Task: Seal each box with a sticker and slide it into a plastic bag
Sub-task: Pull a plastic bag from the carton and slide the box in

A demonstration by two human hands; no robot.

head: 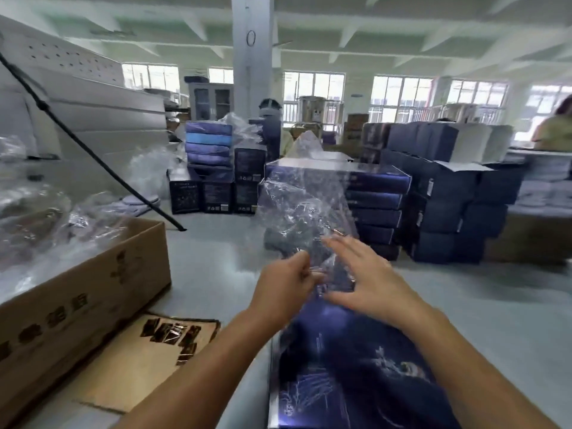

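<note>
Logging 1 moment from my remote seat, entries as follows.

1. Left hand (289, 284): fingers (305, 270) curled, pinching a fold at the lower edge of the plastic bag (297, 209).
2. Right hand (368, 280): fingers (343, 243) straight and spread wide, gripping nothing; the palm faces the bag. I cannot tell whether the tips touch the film or sit just beside it.
3. Plastic bag: clear, crumpled, raised above the far end of the box (340, 366), blurred.
4. Box: dark blue with pale printed artwork, lying flat and lengthwise under both forearms at the near edge of view. Its far end sits between the 2 hands, against the bag's lower edge. I cannot tell whether that end is inside the bag.
5. Sticker sheet (167, 332): brown card bearing several dark glossy stickers, flat on the floor (216, 243) just left of the box.
6. Cardboard carton (93, 289): open-topped, at the floor's left edge, touching the sticker sheet, with loose clear film heaped in it.
7. Stacked blue boxes (377, 199): a pile directly beyond the bag, with more piles (439, 212) to its right and others further back.
8. Black rod (93, 156): slanting down from the upper left to the floor.
9. White pillar (252, 57) at the centre rear, and a person (554, 128) at the right edge.
</note>
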